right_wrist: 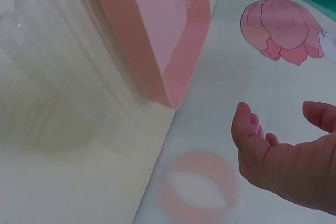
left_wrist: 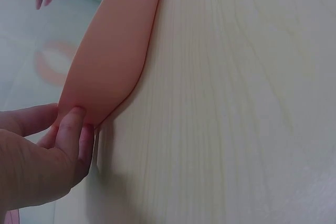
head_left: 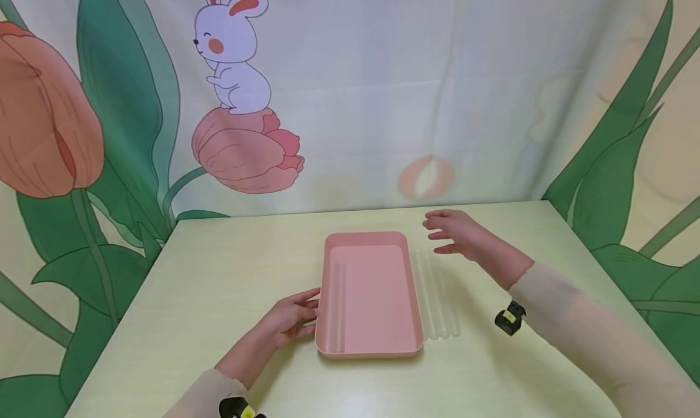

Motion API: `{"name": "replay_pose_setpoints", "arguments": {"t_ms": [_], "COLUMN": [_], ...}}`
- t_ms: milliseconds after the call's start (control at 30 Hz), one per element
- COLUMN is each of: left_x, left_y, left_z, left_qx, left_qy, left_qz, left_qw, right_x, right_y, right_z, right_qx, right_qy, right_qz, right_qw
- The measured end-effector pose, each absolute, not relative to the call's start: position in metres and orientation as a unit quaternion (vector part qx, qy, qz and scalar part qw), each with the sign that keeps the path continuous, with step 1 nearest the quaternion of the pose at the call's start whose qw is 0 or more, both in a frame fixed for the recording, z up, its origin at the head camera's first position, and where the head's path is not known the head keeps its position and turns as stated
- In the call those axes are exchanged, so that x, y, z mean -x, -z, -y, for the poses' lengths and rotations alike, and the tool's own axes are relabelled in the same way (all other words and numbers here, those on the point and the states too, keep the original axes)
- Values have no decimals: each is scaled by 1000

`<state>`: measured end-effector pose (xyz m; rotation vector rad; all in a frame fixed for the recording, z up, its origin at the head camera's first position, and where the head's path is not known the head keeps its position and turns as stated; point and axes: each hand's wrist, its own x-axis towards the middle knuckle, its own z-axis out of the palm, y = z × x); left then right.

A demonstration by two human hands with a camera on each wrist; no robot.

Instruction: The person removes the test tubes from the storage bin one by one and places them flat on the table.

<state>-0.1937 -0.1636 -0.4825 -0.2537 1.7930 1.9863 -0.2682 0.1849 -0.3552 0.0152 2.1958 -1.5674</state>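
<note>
A pink rectangular tray [head_left: 377, 296] lies on the table. My left hand [head_left: 292, 318] touches its left side wall, and in the left wrist view the fingertips of my left hand [left_wrist: 39, 163] rest against the tray's outer wall [left_wrist: 113, 40]. Inside the tray, along its left side, lie clear tube shapes [head_left: 339, 308]. Several clear tubes with rounded ends [head_left: 437, 302] lie side by side on the table just right of the tray. Raised beyond their far ends, my right hand [head_left: 456, 232] holds nothing, its fingers loosely bent and the thumb apart in the right wrist view.
The pale wood-grain table [head_left: 229, 272] ends at a hanging cloth backdrop [head_left: 355, 102] printed with a rabbit, tulips and leaves. Small dark cameras, one of them the right wrist camera [head_left: 510, 318], sit on both wrists.
</note>
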Motion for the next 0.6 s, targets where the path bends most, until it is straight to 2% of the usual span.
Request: {"name": "replay_pose_setpoints", "arguments": {"t_ms": [600], "left_x": [195], "left_y": [480], "left_z": [159], "left_qx": [116], "left_qy": [-704], "left_qz": [-663], "left_qw": [225], "right_x": [269], "right_y": [348], "right_z": [-151], "right_qx": [36], "right_qy": [588], "right_qz": [-763], "right_qw": [265]}}
